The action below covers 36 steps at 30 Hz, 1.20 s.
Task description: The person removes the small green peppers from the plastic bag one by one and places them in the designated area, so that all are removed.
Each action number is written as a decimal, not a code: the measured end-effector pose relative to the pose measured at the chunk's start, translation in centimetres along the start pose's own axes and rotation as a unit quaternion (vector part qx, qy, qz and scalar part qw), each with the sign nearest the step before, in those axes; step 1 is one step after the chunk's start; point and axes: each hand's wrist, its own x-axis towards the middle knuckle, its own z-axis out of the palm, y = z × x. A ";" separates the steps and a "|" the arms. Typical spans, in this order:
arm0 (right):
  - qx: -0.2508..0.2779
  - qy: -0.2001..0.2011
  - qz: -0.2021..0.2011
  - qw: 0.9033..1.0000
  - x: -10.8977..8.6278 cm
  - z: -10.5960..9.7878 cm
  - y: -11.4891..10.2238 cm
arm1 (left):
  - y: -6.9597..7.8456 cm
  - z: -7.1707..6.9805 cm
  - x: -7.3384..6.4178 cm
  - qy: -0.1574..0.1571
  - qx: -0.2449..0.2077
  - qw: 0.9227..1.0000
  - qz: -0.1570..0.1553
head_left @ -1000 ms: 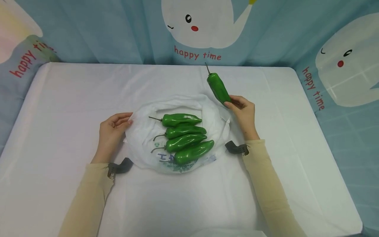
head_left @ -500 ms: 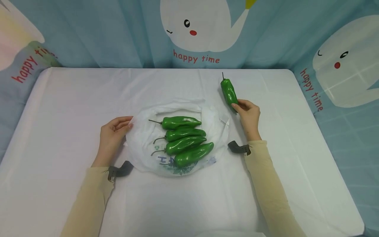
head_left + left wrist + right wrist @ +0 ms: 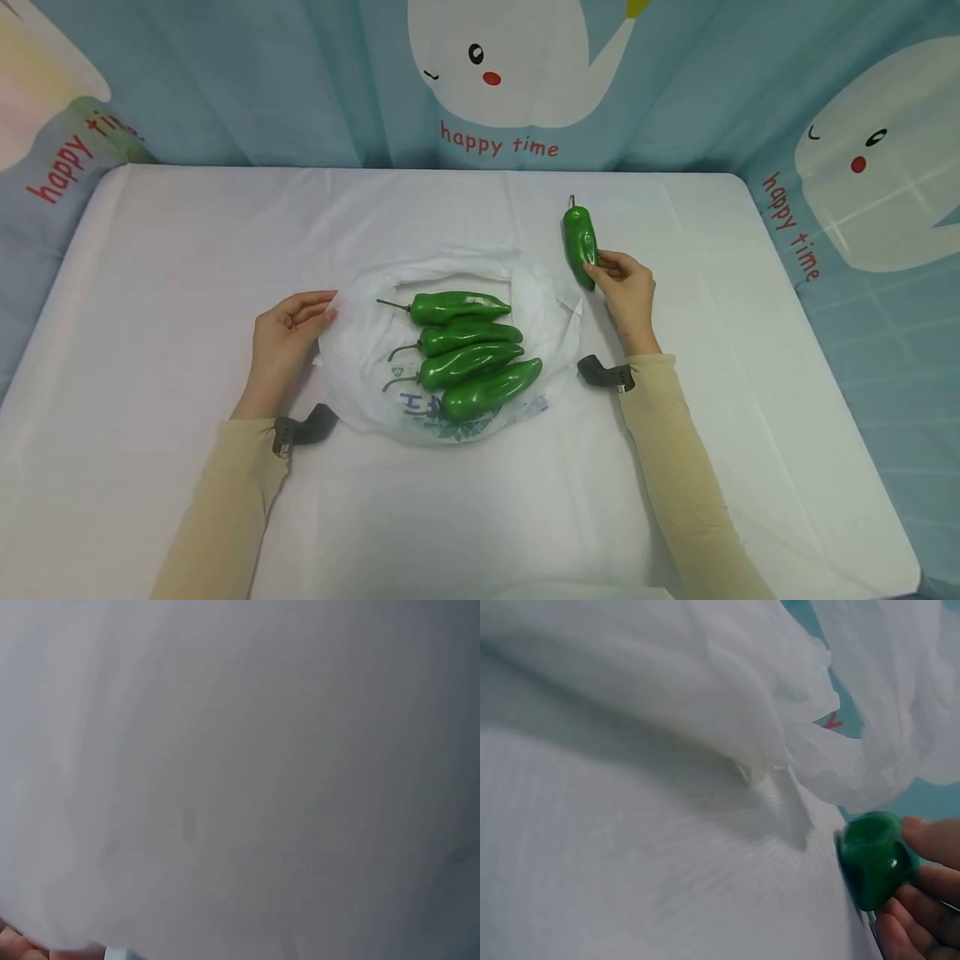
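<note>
My right hand point(image 3: 630, 296) pinches the lower end of a green pepper point(image 3: 579, 242) between thumb and fingers, right of the bag. That pepper's stem points to the table's far edge, and it lies on or very close to the cloth. In the right wrist view, the pepper point(image 3: 870, 859) shows end-on beside the fingers point(image 3: 930, 844). My left hand point(image 3: 288, 342) pinches the left rim of a white plastic bag point(image 3: 348, 358). Several green peppers point(image 3: 459, 308) lie side by side at the bag's opening. White plastic point(image 3: 240, 780) fills most of the left wrist view.
White cloth covers the table point(image 3: 165, 275). A blue curtain point(image 3: 300, 83) with whale prints hangs behind the far edge. A dark wrist camera point(image 3: 306, 423) sits by the left cuff, another camera point(image 3: 600, 373) by the right. A pale sheet edge point(image 3: 585, 592) shows at the bottom.
The right hand has carried the pepper rightward, away from the bag, and lowered it towards the cloth; its stem has swung more upright in view. The left hand keeps its place.
</note>
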 end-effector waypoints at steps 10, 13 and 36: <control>0.053 -0.041 0.010 0.998 0.2 0.1 0.0 | 0.2 0.0 0.0 -0.001 -0.010 1.000 -0.004; 0.057 -0.049 0.006 0.997 0.2 0.1 0.1 | 0.2 0.0 0.0 0.000 -0.009 1.000 -0.004; 0.081 -0.035 0.000 0.996 0.1 0.1 0.3 | 0.1 0.1 0.1 0.001 -0.013 1.000 -0.011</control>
